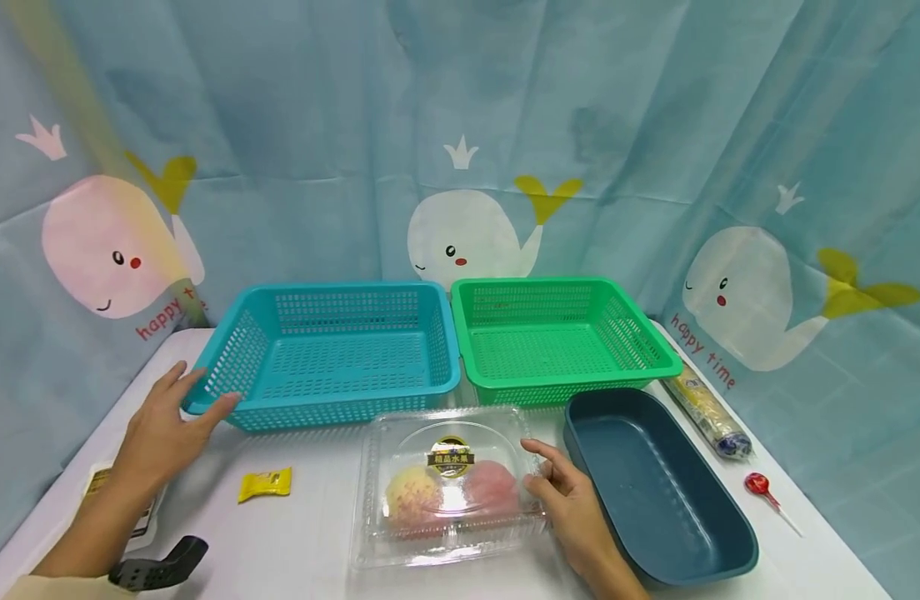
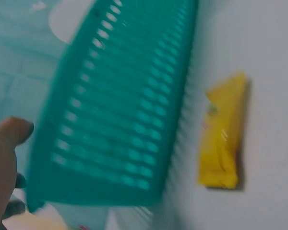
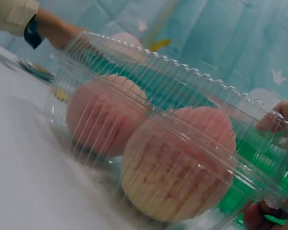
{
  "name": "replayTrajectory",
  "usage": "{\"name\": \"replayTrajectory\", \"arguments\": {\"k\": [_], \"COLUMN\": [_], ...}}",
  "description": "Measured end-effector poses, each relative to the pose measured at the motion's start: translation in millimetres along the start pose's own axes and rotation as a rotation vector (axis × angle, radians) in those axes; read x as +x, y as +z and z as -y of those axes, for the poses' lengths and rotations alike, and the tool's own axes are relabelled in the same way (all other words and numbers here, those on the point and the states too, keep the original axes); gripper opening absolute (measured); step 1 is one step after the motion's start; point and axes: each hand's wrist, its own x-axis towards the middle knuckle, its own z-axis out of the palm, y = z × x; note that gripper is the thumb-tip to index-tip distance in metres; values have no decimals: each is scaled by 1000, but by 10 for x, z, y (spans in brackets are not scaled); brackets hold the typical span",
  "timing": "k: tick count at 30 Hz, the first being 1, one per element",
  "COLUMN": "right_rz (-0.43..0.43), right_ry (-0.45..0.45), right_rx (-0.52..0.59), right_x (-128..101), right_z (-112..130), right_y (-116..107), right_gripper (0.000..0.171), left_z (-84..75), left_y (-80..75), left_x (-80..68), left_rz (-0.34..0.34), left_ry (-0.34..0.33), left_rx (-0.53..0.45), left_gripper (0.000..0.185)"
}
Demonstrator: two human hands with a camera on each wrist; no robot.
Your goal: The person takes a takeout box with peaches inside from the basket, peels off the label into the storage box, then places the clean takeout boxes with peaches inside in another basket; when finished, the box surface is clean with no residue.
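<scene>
A clear lidded plastic fruit box (image 1: 445, 533) with a black-and-gold label sits at the front middle. Inside lie two peach-like fruits, one yellowish with pink specks (image 1: 413, 493) and one pink (image 1: 492, 487). My right hand (image 1: 572, 504) holds the box's right edge between thumb and fingers, seen also at the right of the right wrist view. At the left front corner of the blue perforated basket (image 1: 340, 408), my left hand (image 1: 163, 429) has its fingers spread; the left wrist view, blurred, shows a gap between a fingertip and the rim. A yellow wrapped sweet (image 1: 265, 484) lies nearby.
A green basket (image 1: 572, 392) stands beside the blue one. Right of the box is a dark blue tub (image 1: 655, 483). Beyond it lie a long wrapped packet (image 1: 707, 408) and a red lollipop (image 1: 760, 483). A labelled package (image 1: 141, 529) is partly hidden under my left forearm.
</scene>
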Motion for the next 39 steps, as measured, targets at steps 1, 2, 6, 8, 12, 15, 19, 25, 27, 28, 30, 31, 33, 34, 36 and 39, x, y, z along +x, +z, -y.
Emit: {"name": "replayTrajectory", "arguments": {"k": [1, 2, 6, 8, 12, 15, 19, 25, 27, 28, 30, 31, 33, 34, 36, 39], "right_rz": [-3, -6, -26, -33, -42, -44, -44, -48, -51, -52, -51, -51, -54, -55, -56, -53], "right_ry": [-7, -15, -52, -69, -96, -104, -111, -137, -140, -140, -140, -140, -142, -142, -143, -145], "right_rx": [-13, -21, -38, -39, -37, -33, -27, -32, -37, -39, -42, -43, -47, -49, -54, -61], "right_x": [-2, -4, -12, -18, -23, -27, -40, -42, -42, -42, -42, -41, -38, -36, -33, -33], "right_z": [-8, -11, -29, -38, -63, -75, -80, -75, -71, -68, -61, -57, -49, -45, -41, -39], "right_y": [3, 6, 17, 22, 25, 28, 33, 36, 35, 34, 33, 32, 29, 27, 25, 24], "right_gripper": [41, 40, 39, 38, 37, 36, 36, 37, 37, 37, 37, 37, 37, 37, 37, 38], "left_z": [-31, -76, -336, -501, -757, -861, -946, -1053, -1092, -1108, -1139, -1152, -1177, -1185, -1201, -1215], "left_y": [-44, -85, -215, -248, -255, -232, -190, -55, 0, 27, 79, 105, 160, 188, 244, 328], "left_x": [-28, -62, -255, -378, -601, -694, -783, -905, -937, -950, -974, -985, -1002, -1012, -1032, -1051], "left_rz": [-16, -35, -92, -104, -91, -66, -25, 27, 46, 54, 68, 75, 96, 108, 136, 185], "left_ry": [-2, -3, -16, 1, 83, 145, 170, 219, 225, 221, 212, 207, 198, 192, 180, 147], "left_rx": [7, 12, -45, -127, -326, -396, -440, -528, -537, -532, -529, -527, -538, -539, -557, -566], "left_gripper": [81, 80, 76, 73, 75, 79, 80, 79, 79, 79, 78, 77, 75, 74, 73, 70]}}
